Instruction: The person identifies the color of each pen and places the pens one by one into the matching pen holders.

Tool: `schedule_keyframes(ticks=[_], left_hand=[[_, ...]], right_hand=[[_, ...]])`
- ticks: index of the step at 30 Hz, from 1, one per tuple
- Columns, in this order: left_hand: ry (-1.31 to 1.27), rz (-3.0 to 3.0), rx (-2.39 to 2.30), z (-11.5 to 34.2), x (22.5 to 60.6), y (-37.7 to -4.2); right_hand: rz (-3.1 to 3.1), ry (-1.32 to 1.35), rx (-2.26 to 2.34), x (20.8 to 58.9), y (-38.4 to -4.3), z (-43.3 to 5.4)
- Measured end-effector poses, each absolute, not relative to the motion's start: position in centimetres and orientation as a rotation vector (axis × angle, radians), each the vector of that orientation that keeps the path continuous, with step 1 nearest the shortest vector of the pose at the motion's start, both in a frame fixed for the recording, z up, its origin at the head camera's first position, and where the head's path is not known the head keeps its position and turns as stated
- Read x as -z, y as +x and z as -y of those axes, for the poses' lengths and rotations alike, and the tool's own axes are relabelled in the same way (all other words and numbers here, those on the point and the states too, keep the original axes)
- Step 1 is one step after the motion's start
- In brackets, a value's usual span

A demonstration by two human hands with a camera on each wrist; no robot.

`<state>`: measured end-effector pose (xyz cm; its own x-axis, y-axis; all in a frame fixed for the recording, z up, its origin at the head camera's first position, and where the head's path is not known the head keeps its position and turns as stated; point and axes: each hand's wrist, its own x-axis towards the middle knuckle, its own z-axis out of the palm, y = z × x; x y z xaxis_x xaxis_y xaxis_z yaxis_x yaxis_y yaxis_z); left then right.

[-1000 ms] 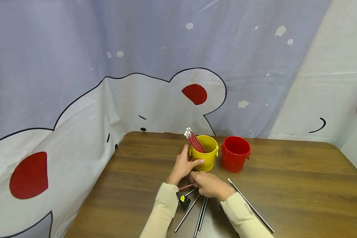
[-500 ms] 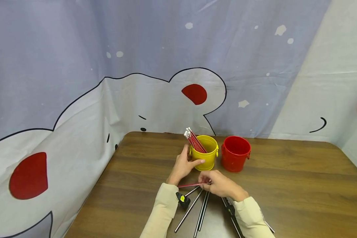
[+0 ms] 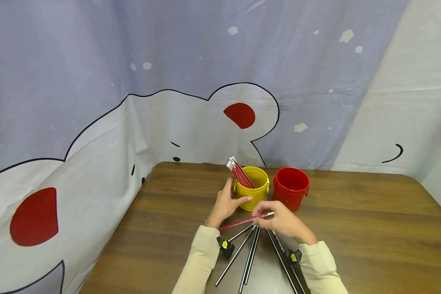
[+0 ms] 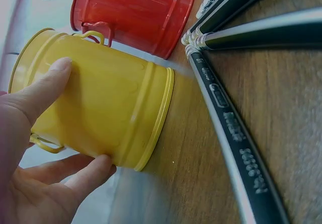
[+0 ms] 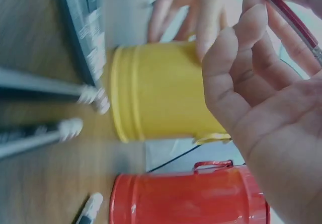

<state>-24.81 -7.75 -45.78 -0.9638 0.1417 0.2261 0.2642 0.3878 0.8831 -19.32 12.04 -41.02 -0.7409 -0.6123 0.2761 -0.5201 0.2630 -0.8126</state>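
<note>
Red pencil (image 3: 239, 223), one: held slantwise above the table, in front of the yellow bucket; metal-banded eraser end toward the right, other end beside the left wrist.
Right hand (image 3: 277, 220): thumb and fingertips brought together on the red pencil in a pinch, near its eraser end.
Yellow bucket (image 3: 252, 198), metal, ring handles: upright, toward the table's far edge.
Left hand (image 3: 226, 204): spread partway about the yellow bucket, gripping it, thumb on the near wall, fingers around the left side.
Red pencils (image 3: 242, 175), a bundle: inside the yellow bucket, leaning left over the rim, white eraser ends up.
Black pencils (image 3: 235, 256), several, silver-striped: fanned on the table between the forearms, eraser ends gathered toward the buckets, other ends toward the near edge.
Red bucket (image 3: 291, 190), matching form: upright, just right of the yellow one, near the far edge.
Table (image 3: 367, 216), wood-grained, rounded far corners.
Printed curtain (image 3: 191, 49), bear figures: hung behind the far edge.
</note>
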Motion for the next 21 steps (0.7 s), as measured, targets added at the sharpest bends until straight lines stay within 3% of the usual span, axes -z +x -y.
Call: schedule_keyframes(ticks=[12,21], left_hand=[[-0.394,2.51,1.629,7.9,45.4,-24.6],[-0.393,2.515,1.635,7.8,45.7,-24.6]], right_hand=[[-2.181,-1.102,1.899,40.7,-19.7,-12.5],[-2.196,-0.929,2.186,38.9,-18.7,-12.6]])
